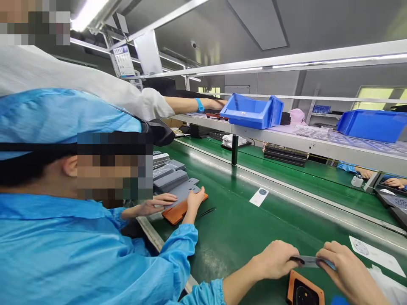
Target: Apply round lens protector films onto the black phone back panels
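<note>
A thin grey, partly see-through piece (309, 261) is stretched between my two hands at the lower right. My left hand (277, 259) pinches its left end, with a small dark part at the fingertips. Closed on the right end is my right hand (345, 269). Just below the piece, an orange case with a black round panel (304, 292) rests on the green mat, cut off by the bottom edge. White sheets with a printed circle (377, 255) lie beyond my right hand, and crumpled white film (386, 284) is beside them.
A person in blue (63, 250) sits close on the left, handling an orange case (178, 212) beside stacked grey pieces (171, 180). Another person's arm (184, 104) reaches to the shelf with blue bins (248, 111). A white card (259, 197) and dark tweezers (207, 212) lie on the green surface.
</note>
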### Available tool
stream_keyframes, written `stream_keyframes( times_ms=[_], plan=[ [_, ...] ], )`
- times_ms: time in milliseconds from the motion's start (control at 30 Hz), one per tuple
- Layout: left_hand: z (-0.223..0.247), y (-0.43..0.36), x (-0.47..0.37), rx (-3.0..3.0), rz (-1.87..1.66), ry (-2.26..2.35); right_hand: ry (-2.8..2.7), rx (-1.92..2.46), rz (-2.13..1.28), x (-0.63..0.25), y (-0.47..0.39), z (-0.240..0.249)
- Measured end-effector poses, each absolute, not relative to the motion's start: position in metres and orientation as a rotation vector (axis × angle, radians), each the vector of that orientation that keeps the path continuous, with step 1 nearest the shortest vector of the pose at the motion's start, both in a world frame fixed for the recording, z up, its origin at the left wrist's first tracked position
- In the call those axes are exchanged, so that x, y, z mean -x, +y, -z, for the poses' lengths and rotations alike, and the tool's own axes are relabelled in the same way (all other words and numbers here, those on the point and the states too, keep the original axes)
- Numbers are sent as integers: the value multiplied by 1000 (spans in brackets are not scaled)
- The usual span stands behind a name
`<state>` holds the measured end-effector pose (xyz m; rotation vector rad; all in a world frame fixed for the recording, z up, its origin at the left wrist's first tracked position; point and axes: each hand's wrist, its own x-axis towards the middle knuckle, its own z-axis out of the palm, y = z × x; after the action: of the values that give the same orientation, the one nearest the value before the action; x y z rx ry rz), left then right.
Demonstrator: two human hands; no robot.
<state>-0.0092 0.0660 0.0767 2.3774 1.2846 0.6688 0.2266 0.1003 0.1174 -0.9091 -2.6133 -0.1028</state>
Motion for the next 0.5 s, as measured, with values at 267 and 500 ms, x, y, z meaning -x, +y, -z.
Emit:
stream_keyframes(
  times_ms=[267,500],
  plan=[
    [-74,22,-34,-1257,-1262,919,-1674,1018,217,-243,7,-151],
    [-71,11,-51,-963,-1310,830,-1850,1041,-103,-233,-25,-112]
  ],
)
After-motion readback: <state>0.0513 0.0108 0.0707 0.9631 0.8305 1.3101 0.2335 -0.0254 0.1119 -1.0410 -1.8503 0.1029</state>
